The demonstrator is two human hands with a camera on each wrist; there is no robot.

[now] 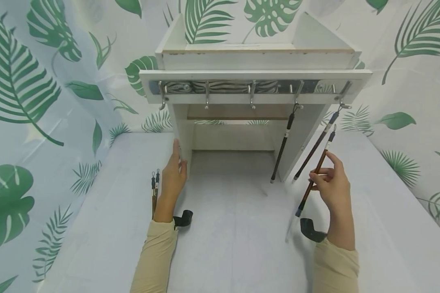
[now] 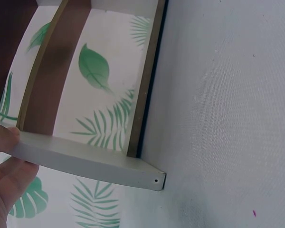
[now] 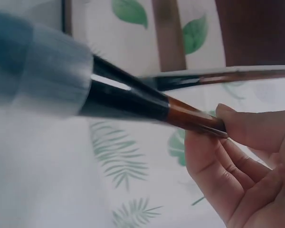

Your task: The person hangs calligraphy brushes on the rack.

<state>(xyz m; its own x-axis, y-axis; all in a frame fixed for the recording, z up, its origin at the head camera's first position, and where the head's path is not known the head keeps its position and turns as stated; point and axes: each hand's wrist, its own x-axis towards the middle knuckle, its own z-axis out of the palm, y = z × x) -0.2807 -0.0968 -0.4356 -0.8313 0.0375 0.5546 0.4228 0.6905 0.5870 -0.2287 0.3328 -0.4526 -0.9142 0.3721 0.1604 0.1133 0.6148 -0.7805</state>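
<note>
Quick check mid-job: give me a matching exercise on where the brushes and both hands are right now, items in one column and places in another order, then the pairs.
Items:
1. left hand
2. right hand
3. two hung brushes
4. two spare brushes

Places:
A. lying on the table, left of the left hand
B. hanging from hooks on the rack's right
C. touching the left side panel of the white rack
D. pinching a brown-handled brush

Pairs: 1-C, 2-D, 3-B, 4-A
</note>
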